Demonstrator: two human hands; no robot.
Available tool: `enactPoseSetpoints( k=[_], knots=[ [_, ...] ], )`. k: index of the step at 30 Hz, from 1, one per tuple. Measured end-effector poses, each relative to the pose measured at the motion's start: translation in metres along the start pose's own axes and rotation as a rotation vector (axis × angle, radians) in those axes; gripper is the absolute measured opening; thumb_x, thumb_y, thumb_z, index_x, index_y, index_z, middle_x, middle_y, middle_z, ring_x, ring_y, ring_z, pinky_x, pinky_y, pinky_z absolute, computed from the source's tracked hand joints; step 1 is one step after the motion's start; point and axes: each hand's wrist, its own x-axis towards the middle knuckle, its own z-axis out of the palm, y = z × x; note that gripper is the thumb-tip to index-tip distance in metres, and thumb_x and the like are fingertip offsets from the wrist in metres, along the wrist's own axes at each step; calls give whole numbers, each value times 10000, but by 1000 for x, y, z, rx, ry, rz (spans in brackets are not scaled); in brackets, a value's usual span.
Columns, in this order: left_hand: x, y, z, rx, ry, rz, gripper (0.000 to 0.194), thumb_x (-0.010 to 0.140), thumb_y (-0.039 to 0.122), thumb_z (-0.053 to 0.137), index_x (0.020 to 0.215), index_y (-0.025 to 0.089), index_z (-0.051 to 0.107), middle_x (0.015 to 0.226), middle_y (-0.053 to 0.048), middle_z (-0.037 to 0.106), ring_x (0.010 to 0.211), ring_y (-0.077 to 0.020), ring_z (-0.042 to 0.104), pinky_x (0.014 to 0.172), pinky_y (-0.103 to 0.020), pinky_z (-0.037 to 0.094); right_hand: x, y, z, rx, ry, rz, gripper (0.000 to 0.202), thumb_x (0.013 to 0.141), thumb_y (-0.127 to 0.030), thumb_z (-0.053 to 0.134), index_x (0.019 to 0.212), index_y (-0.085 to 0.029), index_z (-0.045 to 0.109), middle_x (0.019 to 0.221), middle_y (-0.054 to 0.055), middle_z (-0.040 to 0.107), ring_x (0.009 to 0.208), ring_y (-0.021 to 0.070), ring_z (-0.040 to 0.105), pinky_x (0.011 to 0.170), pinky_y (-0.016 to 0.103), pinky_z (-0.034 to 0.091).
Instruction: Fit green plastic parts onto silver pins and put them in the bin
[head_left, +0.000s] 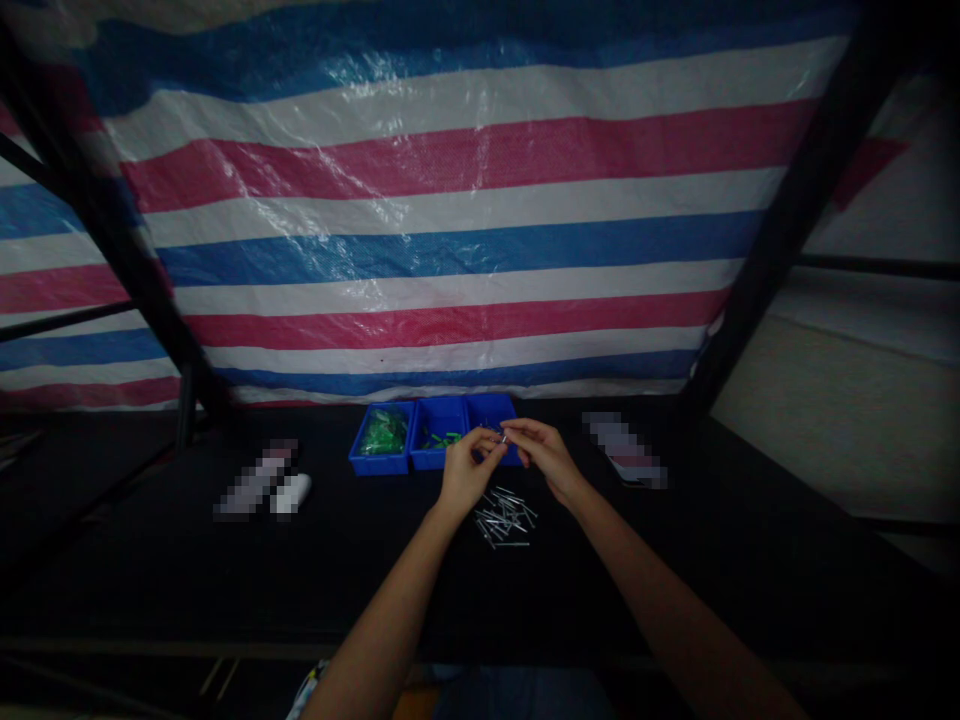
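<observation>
My left hand (469, 468) and my right hand (550, 460) meet fingertip to fingertip above the black table. Both are closed in a pinch around a small shiny metal piece (504, 438), too small to name for certain. Just below them lies a loose pile of thin silver nails or screws (506, 518). Behind my hands three blue bins stand side by side. A clear bag of green pieces fills the left bin (379, 465). Several small green plugs (442, 440) lie in the middle bin (429, 460). My hands partly cover the right bin (491, 408), so its contents are unclear.
On the left of the black table (360, 560) lie a blurred flat object (259, 485) and a rounded white object (294, 494). Another blurred flat object (626, 450) lies to the right. Dark frame posts flank a striped tarp (450, 240) at the back.
</observation>
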Motion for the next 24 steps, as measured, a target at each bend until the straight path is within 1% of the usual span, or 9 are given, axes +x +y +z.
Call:
enactPoseSetpoints(
  k=[3, 5, 8, 13, 18, 24],
  knots=[
    [0, -1, 0, -3, -4, 7, 221, 761, 336, 559, 875, 151, 602, 716, -26, 654, 600, -111, 552, 543, -218, 365, -1, -1, 0, -19, -4, 3, 254, 631, -399, 666, 682, -151, 637, 480, -33, 503, 367, 51, 364, 368, 200, 246],
    [0, -1, 1, 6, -12, 10, 220, 767, 335, 552, 876, 151, 605, 734, -30, 654, 610, -112, 547, 542, -219, 361, -1, -2, 0, -22, 15, -21, 253, 632, -398, 666, 661, -150, 629, 502, -26, 520, 373, 49, 366, 371, 200, 252],
    [0, -3, 1, 21, -11, -3, 219, 764, 334, 554, 873, 153, 613, 751, -32, 655, 595, -108, 531, 532, -220, 355, 0, -4, -3, -2, 71, -51, 256, 641, -400, 663, 688, -150, 632, 573, -11, 559, 384, 45, 373, 376, 201, 262],
    [1, -9, 3, 15, -25, -36, 216, 751, 330, 565, 854, 152, 631, 750, -37, 657, 591, -109, 528, 532, -220, 363, 2, -3, -10, 28, 143, -84, 248, 662, -396, 652, 737, -160, 639, 607, -18, 558, 387, 38, 354, 381, 202, 253],
    [1, -12, 4, 19, -23, -43, 228, 754, 346, 558, 835, 150, 642, 751, -38, 656, 603, -113, 531, 530, -219, 362, 2, -4, -10, 52, 141, -67, 256, 650, -393, 662, 748, -157, 641, 613, -18, 553, 394, 38, 354, 382, 201, 246],
    [1, -10, 3, 4, -60, -43, 252, 769, 366, 536, 817, 144, 645, 739, -42, 657, 626, -125, 550, 549, -227, 378, 1, -6, -8, 86, 124, -50, 251, 641, -388, 670, 738, -159, 641, 633, -13, 560, 395, 34, 357, 384, 200, 251]
  ],
)
